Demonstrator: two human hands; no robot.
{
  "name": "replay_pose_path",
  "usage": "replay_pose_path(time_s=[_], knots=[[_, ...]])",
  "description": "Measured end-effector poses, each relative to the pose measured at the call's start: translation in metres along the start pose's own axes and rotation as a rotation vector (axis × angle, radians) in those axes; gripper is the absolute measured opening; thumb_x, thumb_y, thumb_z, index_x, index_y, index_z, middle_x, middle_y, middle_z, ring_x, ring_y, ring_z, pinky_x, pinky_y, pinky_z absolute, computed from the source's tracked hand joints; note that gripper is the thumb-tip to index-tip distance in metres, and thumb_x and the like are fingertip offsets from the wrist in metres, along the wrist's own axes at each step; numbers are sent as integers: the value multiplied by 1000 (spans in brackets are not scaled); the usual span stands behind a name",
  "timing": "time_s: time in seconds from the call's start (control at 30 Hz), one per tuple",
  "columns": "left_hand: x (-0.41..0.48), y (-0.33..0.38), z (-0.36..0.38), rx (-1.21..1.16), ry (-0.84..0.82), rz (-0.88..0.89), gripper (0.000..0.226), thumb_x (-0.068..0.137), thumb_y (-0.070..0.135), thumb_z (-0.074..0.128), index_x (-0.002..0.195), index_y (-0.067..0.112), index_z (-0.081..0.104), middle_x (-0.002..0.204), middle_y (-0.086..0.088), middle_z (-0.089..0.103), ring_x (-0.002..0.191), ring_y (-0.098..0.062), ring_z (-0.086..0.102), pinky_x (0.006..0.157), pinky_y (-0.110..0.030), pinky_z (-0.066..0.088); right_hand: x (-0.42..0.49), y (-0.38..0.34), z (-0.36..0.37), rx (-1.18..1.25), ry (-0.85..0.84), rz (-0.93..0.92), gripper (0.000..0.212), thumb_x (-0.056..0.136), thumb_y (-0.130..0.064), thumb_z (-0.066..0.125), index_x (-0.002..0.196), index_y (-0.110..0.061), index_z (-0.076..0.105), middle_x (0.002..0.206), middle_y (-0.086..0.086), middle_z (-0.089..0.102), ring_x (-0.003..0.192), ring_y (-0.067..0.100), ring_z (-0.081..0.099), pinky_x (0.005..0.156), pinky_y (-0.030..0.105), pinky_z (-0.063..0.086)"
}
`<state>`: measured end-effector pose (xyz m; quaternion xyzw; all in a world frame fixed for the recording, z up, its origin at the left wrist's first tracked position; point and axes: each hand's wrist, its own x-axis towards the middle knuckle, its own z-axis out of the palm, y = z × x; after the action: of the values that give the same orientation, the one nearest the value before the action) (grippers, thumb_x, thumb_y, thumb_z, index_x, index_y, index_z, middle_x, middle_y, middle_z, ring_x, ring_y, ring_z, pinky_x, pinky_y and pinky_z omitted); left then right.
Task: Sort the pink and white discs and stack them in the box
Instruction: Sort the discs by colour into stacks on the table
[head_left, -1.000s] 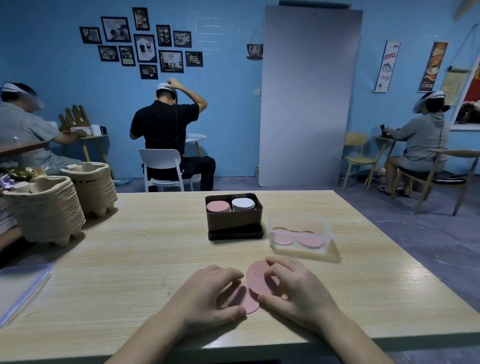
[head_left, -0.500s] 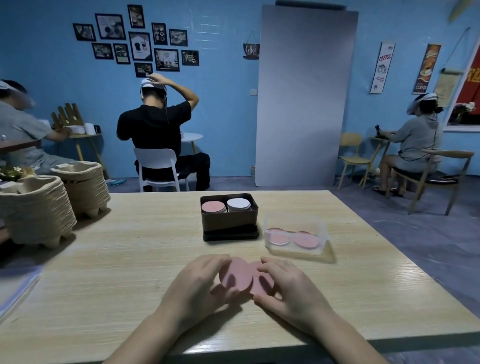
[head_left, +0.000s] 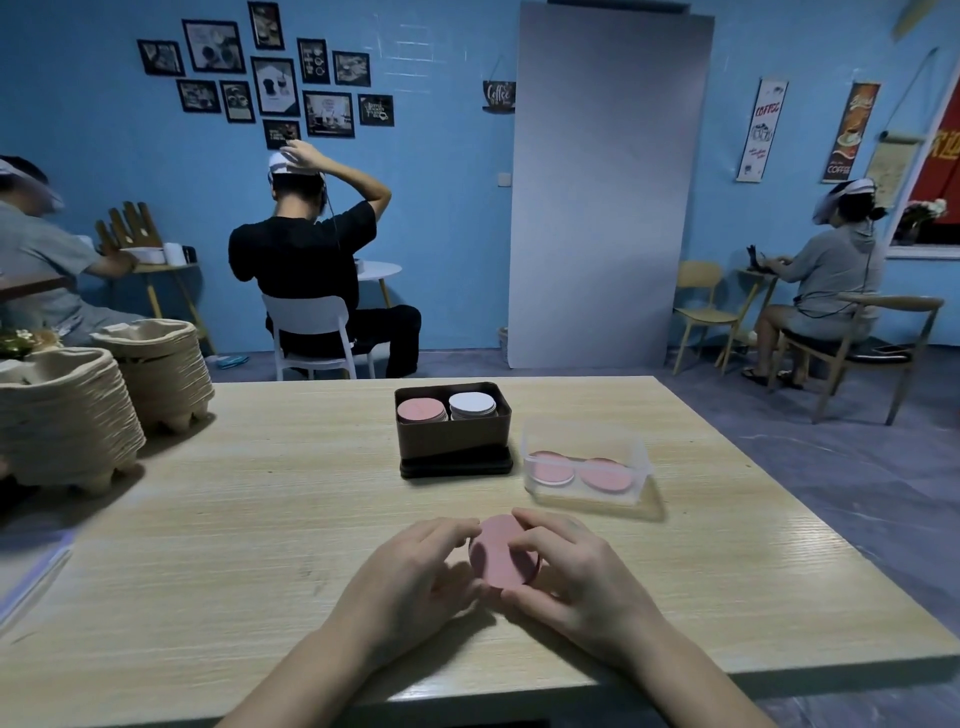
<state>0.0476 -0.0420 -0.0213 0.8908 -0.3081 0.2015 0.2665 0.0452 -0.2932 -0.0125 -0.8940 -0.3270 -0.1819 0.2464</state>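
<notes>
We hold a small pile of pink discs (head_left: 500, 557) between both hands, low over the near part of the wooden table (head_left: 249, 519); how many discs it has we cannot tell. Our left hand (head_left: 410, 569) curls in from the left, fingertips on the pile's upper left edge and thumb near its lower edge. Our right hand (head_left: 576, 577) curls in from the right, a fingertip lying across the top face and the thumb at the lower right edge. The pile sits tilted in the gap between the two grips, its face turned up towards us.

Beyond it stands the dark box (head_left: 453, 441), well apart from our hands, with a pink stack (head_left: 422, 410) on its left and a white stack (head_left: 471, 404) on its right. Just right of the box is a clear plastic tub (head_left: 587, 493) holding two loose pink discs (head_left: 605, 474).
</notes>
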Motion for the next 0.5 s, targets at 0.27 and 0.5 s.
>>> replay_pose_path(time_s=[0.27, 0.5], knots=[[2, 2, 2, 20, -13, 39, 35, 90, 42, 64, 122, 31, 60, 127, 14, 67, 104, -8, 65, 77, -26, 57, 1, -5, -2, 2, -2, -23, 38, 85, -57, 67, 109, -30, 59, 144, -2, 54, 130, 12, 51, 106, 29, 45], [0, 3, 2, 34, -17, 21, 41, 87, 33, 71, 125, 37, 55, 113, 16, 68, 96, -5, 62, 73, -26, 56, 1, -2, -1, 9, -20, -16, 38, 84, -58, 66, 106, -28, 61, 147, -3, 51, 134, 11, 47, 109, 28, 41]])
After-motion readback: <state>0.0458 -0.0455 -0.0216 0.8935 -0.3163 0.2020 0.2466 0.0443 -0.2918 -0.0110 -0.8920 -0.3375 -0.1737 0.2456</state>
